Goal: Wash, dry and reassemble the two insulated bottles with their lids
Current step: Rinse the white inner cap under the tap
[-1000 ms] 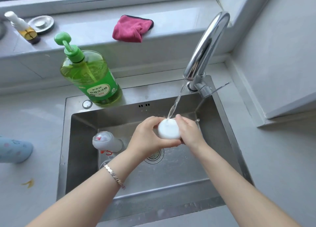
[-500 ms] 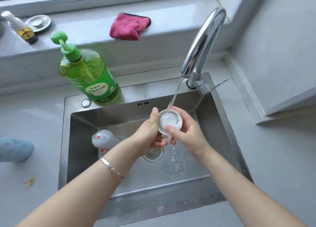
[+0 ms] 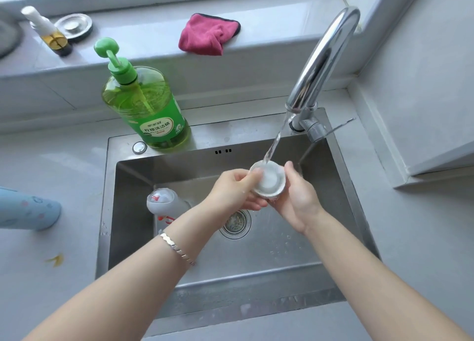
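A white round lid [image 3: 269, 179] is held over the steel sink [image 3: 179, 166] with its hollow inside facing up into the stream from the tap [image 3: 323, 63]. My left hand [image 3: 236, 189] grips its left rim with curled fingers. My right hand [image 3: 295, 199] cups it from the right and below. A white insulated bottle [image 3: 164, 202] with red marks lies on its side in the sink's left part, half hidden by my left forearm. A light blue patterned bottle [image 3: 28, 209] lies on the counter at the far left.
A green dish-soap pump bottle [image 3: 143, 104] stands on the sink's back rim. On the window ledge lie a pink cloth [image 3: 207, 35], a small spray bottle [image 3: 48, 32] and a round metal sink plug [image 3: 74, 27]. The drain strainer [image 3: 234, 222] is below my hands.
The lid was turned from dome side up to hollow side up under the water. My hands shifted their hold around it. The view drifted slightly.
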The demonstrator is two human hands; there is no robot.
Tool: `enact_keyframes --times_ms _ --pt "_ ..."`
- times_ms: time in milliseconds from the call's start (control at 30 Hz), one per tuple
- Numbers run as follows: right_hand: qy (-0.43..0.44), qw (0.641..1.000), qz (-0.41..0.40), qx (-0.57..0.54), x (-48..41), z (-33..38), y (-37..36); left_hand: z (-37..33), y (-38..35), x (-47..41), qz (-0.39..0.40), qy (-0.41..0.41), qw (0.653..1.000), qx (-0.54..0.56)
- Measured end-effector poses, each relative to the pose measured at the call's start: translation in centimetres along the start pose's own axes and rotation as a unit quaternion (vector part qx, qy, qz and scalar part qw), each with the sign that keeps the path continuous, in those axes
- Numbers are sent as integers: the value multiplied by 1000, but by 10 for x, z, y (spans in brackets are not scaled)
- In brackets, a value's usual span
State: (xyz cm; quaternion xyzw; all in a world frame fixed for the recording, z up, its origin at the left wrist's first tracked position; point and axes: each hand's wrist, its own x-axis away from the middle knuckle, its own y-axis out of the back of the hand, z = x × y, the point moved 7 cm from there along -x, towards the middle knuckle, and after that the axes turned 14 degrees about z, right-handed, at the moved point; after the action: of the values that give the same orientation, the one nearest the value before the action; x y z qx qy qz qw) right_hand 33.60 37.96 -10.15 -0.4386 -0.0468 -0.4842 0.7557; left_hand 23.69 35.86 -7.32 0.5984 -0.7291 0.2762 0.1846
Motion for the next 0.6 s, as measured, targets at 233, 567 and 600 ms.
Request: enact_keyframes --times_ms 233,567,600 --pt "-101 973 -70 195 17 -15 21 -37 23 23 -223 -14 789 -573" --pt "-70 995 50 40 18 -15 -6 2 20 15 -52 -36 995 -78" --pt "-66 996 61 13 18 -14 -8 5 20 15 -44 -37 997 -60"
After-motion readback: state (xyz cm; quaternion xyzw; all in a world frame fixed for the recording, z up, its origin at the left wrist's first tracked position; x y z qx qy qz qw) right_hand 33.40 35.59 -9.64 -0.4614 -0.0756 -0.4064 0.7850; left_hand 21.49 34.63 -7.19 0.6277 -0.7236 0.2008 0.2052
